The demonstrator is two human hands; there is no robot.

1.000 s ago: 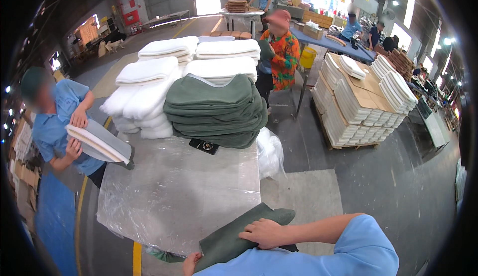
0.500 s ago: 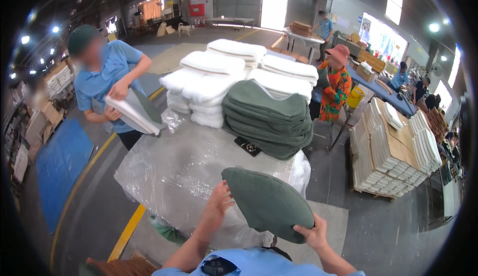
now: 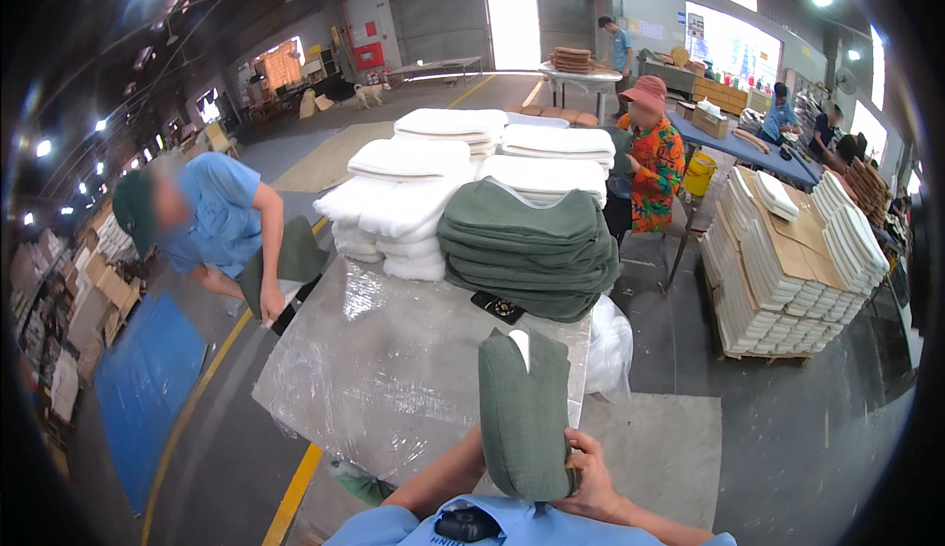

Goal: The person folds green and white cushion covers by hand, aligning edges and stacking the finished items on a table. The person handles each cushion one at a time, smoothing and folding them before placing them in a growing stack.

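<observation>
The person holds a green cushion standing on its end, near the body, over the near edge of the tabletop. The right hand has its grip closed on the low right corner of the cushion, fingers wrapped round it. The left hand is hidden behind the cushion, so I cannot tell how its grip is; only the left arm shows. A bit of white shows at the top of the cushion. To do this well, I think both hands should keep the cushion straight and hold it by the low corners, so the cover does not twist. Far on the tabletop sit a green pile and white piles. On the left another person bends over.
</observation>
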